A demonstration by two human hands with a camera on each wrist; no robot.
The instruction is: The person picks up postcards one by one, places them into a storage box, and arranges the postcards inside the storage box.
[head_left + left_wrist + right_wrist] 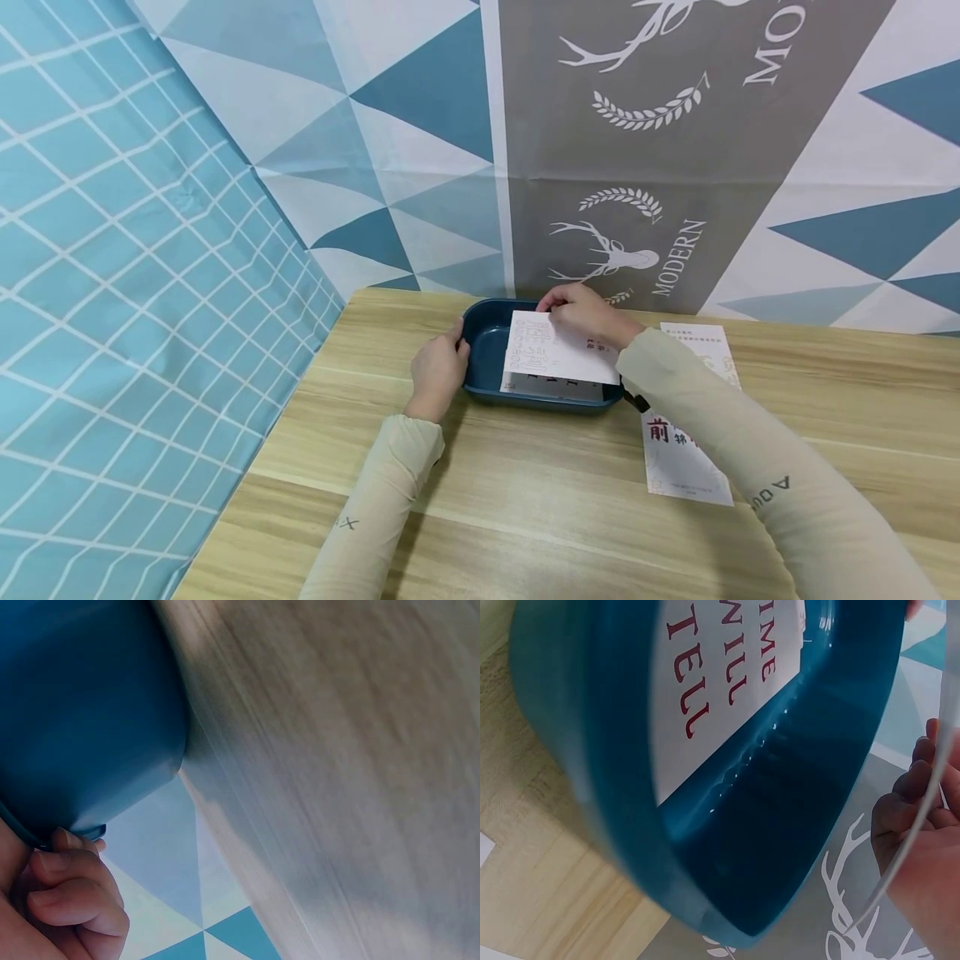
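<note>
Held card: one, white — its far edge pinched in the fingers of the right hand, above the blue tray; pale outlined characters at its left, small red ones further right.
Card in the tray: a printed card lies inside; the head view mostly hides it under the held card, while the right wrist view shows red "TELL", "WILL" and a cut-off "IME".
Left hand: the left hand grips the tray's left rim; only the left wrist view shows its fingers curled beneath the lip.
Tray count: one, on the wooden table.
Cards at right: a white card with a red "前", and more white card beyond the sleeve — perhaps two, though the sleeve hides the join.
Backdrop: a grey panel bears two deer heads, one whole "MODERN" and another cut off.
</note>
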